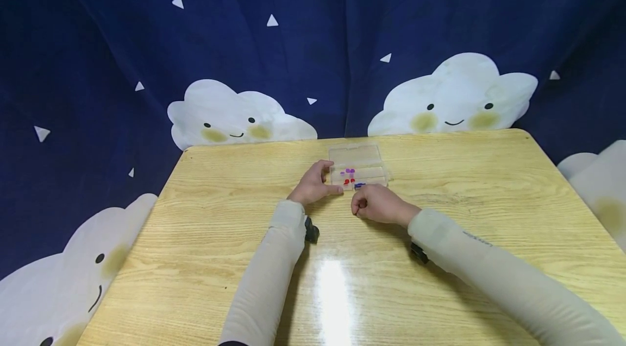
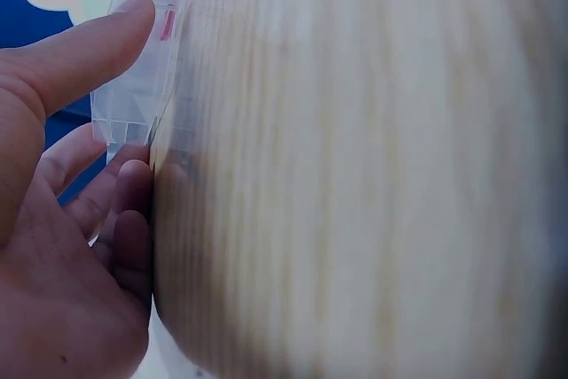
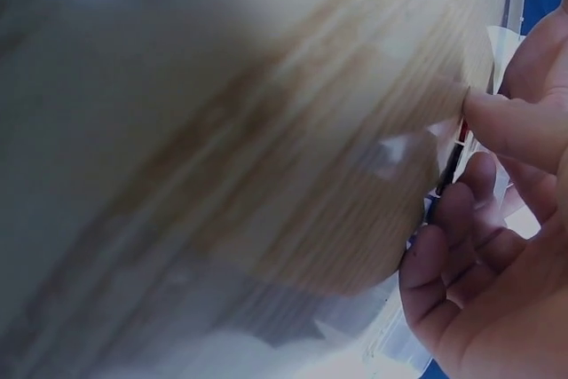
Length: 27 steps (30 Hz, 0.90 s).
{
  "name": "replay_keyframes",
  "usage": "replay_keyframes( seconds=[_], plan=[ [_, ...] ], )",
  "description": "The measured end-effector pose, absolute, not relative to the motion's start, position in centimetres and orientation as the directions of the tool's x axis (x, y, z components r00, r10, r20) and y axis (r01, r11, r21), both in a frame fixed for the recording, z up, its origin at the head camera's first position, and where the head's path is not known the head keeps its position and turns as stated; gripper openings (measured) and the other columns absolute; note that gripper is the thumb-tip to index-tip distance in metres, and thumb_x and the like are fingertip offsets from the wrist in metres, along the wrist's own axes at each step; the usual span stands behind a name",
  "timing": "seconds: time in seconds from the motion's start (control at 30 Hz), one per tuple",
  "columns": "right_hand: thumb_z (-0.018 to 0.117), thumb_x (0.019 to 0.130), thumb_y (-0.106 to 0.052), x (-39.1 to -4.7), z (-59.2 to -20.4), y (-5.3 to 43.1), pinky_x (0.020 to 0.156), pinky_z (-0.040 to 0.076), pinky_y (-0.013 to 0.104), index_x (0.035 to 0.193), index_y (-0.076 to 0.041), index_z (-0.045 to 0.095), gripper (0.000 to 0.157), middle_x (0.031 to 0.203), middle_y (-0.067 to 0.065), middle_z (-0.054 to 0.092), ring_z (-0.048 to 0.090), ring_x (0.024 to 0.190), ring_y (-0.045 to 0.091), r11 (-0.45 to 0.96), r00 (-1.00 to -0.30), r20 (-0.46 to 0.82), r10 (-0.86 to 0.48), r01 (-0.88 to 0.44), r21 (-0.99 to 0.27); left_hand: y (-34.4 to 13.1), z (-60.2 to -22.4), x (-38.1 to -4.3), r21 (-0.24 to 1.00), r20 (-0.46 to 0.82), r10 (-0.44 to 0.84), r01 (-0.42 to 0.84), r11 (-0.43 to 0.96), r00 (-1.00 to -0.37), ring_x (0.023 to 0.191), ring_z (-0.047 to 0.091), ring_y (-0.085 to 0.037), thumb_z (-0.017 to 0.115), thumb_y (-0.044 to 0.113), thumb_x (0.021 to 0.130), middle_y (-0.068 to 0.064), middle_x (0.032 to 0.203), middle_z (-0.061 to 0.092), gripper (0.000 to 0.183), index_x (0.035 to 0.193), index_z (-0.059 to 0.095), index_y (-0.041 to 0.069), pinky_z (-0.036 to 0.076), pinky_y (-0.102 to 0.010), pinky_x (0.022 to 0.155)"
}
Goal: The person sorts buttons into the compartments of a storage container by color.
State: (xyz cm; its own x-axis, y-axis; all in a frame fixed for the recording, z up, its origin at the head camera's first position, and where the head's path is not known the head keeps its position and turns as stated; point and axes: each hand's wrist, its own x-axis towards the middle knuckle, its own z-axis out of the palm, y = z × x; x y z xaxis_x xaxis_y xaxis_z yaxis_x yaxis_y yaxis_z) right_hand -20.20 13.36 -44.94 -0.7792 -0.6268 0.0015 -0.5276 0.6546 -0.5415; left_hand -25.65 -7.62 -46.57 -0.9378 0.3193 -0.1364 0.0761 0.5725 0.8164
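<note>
A clear plastic box [image 1: 371,174] lies on the table with its hinged lid [image 1: 354,155] raised at the back. Inside are several small purple pieces [image 1: 348,171] and red pieces [image 1: 346,181], with a blue piece [image 1: 359,186] near the front edge. My left hand [image 1: 313,183] holds the box's left end, thumb along the front corner, fingers at the side. My right hand [image 1: 379,205] is just in front of the box with fingers curled and thumb near the index finger. A thin red, black and blue strip [image 3: 451,166] shows beside its fingertips; I cannot tell if they pinch anything.
The wooden table [image 1: 205,248] reaches back to a dark blue curtain [image 1: 313,36] with clouds and white triangles. A bright reflection lies on the tabletop between the forearms. Dark wrist cameras sit under both cuffs, close to the wood.
</note>
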Motion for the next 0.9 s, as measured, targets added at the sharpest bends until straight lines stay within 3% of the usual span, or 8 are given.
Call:
replay_keyframes(
  seconds=[0.9],
  plan=[
    [0.073, 0.08, 0.001, -20.34, -45.31, 13.93, 0.072, 0.049, 0.026, 0.078, -0.016, 0.077, 0.017, 0.081, -0.003, 0.07, 0.057, 0.076, 0.006, 0.641, -0.78, 0.011, -0.626, -0.523, -0.561, -7.46, -46.31, -25.4, 0.809, -0.131, 0.313, 0.081, 0.582, -0.941, 0.109, 0.047, -0.025, 0.083, 0.021, 0.081, -0.011, 0.139, 0.053, 0.078, 0.147, 0.043, 0.012, 0.042, -0.038, 0.095]
  ],
)
